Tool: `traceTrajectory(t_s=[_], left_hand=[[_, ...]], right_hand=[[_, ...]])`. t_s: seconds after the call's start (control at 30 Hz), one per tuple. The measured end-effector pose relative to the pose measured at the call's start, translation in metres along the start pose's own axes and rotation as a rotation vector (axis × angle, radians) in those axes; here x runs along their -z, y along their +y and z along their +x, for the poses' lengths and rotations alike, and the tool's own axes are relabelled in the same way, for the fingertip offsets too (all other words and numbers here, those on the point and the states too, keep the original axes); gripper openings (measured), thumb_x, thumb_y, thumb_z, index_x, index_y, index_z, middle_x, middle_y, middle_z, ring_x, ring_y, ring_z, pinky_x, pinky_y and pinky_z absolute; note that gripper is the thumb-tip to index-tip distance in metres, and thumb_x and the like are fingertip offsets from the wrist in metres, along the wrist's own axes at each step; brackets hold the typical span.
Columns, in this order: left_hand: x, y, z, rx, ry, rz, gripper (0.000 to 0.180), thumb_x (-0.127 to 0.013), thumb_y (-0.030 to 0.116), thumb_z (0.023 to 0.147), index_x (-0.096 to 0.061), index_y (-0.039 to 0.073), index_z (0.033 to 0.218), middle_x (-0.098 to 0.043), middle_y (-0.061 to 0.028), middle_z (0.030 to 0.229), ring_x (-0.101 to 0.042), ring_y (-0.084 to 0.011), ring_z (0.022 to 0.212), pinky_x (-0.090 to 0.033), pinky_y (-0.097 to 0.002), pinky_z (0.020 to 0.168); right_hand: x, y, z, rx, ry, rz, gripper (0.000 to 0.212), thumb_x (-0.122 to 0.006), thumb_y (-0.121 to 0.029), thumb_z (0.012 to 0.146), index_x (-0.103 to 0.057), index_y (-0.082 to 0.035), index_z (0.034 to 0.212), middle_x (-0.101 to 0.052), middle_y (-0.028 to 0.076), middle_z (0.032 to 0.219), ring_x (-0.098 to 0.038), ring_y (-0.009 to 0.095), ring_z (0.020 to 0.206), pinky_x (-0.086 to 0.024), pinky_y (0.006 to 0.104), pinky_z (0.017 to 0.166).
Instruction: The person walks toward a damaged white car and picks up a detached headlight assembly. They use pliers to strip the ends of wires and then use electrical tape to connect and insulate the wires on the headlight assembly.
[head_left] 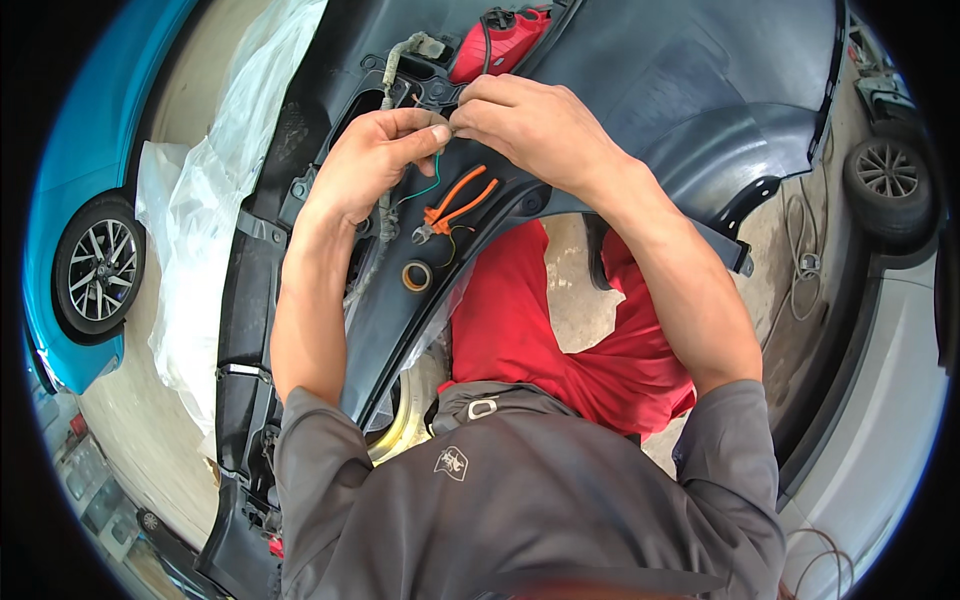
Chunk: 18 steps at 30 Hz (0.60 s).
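My left hand (375, 160) pinches a thin green wire (437, 172) between thumb and forefinger, and the wire loops down below the fingers. My right hand (530, 130) meets it fingertip to fingertip, its fingers pressed together; what lies between them is hidden. Just below the hands, orange-handled pliers (462, 205) lie with handles spread on a dark car body panel (385, 340). Nearer to me rests a small roll of tape (416, 276), with a short thin wire beside it. A taped wiring harness (393, 70) runs behind my left hand.
A red car lamp (500, 45) sits beyond my right hand, by a wide dark panel with a wheel arch (720, 150). Clear plastic sheeting (205, 230) drapes at left, before a blue car (90, 130). A cable (805, 265) and a loose wheel (888, 180) lie at right.
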<state>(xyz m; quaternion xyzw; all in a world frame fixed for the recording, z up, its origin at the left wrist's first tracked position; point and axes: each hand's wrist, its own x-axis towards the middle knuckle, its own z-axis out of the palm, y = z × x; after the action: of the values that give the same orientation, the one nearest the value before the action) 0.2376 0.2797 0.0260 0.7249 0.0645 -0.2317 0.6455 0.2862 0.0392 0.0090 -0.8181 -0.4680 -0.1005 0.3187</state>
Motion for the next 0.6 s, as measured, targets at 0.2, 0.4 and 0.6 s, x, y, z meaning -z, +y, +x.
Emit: traceTrajectory(t_s=[0.2, 0.4, 0.6], left_hand=[[-0.006, -0.009, -0.001, -0.132, 0.065, 0.027, 0.025, -0.079, 0.020, 0.102, -0.078, -0.001, 0.117, -0.072, 0.0009, 0.092, -0.063, -0.0057, 0.076, -0.046, -0.0211, 0.064], [-0.022, -0.022, -0.007, -0.579, 0.365, 0.464, 0.021, -0.077, 0.014, 0.102, -0.077, -0.002, 0.116, -0.077, -0.0050, 0.094, -0.071, -0.0118, 0.082, -0.058, -0.0298, 0.073], [-0.018, -0.017, 0.000, -0.151, 0.177, -0.056, 0.027, -0.076, 0.021, 0.102, -0.078, -0.003, 0.115, -0.076, -0.0038, 0.095, -0.068, -0.0115, 0.079, -0.053, -0.0262, 0.072]], right_hand=[[-0.002, 0.000, 0.000, -0.063, 0.032, 0.168, 0.015, -0.077, -0.015, 0.097, -0.075, -0.006, 0.109, -0.073, 0.005, 0.102, -0.074, 0.026, 0.092, -0.061, 0.0374, 0.078], [-0.007, -0.003, 0.007, -0.592, -0.074, 0.588, 0.024, -0.078, -0.020, 0.100, -0.076, 0.001, 0.113, -0.076, 0.012, 0.101, -0.073, 0.020, 0.092, -0.058, 0.0332, 0.086], [-0.014, -0.006, -0.001, -0.227, 0.120, 0.209, 0.020, -0.080, -0.012, 0.095, -0.074, -0.007, 0.113, -0.076, 0.006, 0.102, -0.076, 0.022, 0.091, -0.061, 0.0337, 0.078]])
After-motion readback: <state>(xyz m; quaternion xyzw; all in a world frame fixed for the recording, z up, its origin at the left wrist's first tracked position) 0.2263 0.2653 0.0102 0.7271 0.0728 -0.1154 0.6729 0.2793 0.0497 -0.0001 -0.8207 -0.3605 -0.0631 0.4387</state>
